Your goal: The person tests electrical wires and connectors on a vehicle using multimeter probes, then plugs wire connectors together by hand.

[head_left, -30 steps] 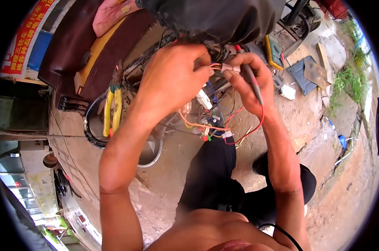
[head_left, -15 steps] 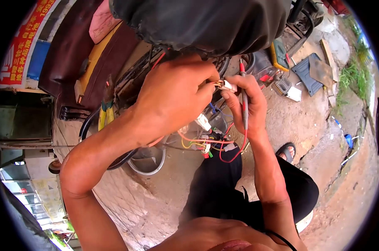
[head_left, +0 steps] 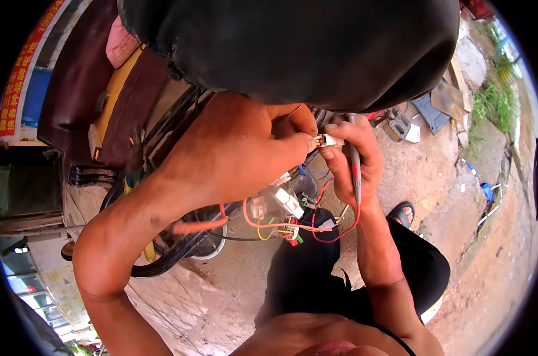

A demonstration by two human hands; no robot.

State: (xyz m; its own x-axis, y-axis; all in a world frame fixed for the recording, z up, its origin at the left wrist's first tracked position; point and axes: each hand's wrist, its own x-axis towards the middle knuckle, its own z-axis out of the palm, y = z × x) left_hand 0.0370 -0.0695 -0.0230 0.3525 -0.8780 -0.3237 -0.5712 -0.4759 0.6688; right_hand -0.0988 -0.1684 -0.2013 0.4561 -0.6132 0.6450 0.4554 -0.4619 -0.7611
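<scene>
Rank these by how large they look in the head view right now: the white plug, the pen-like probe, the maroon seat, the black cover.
1. Black cover, probably enlarged by nearness to the camera
2. Maroon seat
3. Probe in the right hand
4. White plug

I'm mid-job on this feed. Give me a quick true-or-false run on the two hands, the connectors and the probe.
1. The right hand holds a small white connector between thumb and finger. True.
2. The left hand is at the end of that connector nearest to it. True.
3. The grey probe is in the left hand. False: it is in the right hand, along with the connector.
4. The wire leaving the probe is blue. False: it is red.
5. A second white connector is held by neither hand. True.
</scene>
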